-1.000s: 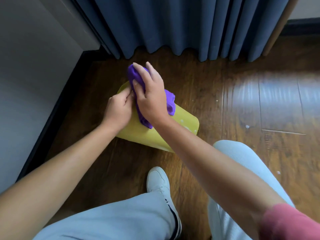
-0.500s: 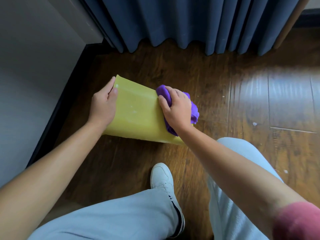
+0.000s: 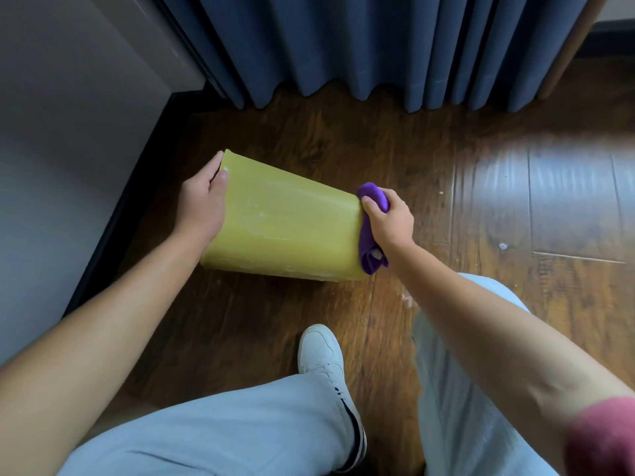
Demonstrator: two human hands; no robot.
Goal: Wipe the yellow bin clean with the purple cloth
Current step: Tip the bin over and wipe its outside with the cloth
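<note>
The yellow bin (image 3: 285,225) lies on its side on the wooden floor, its wider end to the left and its narrower end to the right. My left hand (image 3: 202,201) grips the left end, thumb on the upper face. My right hand (image 3: 390,218) holds the bunched purple cloth (image 3: 370,231) pressed against the bin's right end. Pale smears show on the bin's upper face. Which end is the opening I cannot tell.
A grey wall with dark skirting (image 3: 113,228) runs along the left. Blue curtains (image 3: 378,46) hang behind the bin. My legs in light trousers and a white shoe (image 3: 323,355) are in the foreground. Small crumbs dot the floor (image 3: 503,246) at the right.
My right hand has slid the cloth from the bin's left part along the upper face to the right end. My left hand stays on the left end.
</note>
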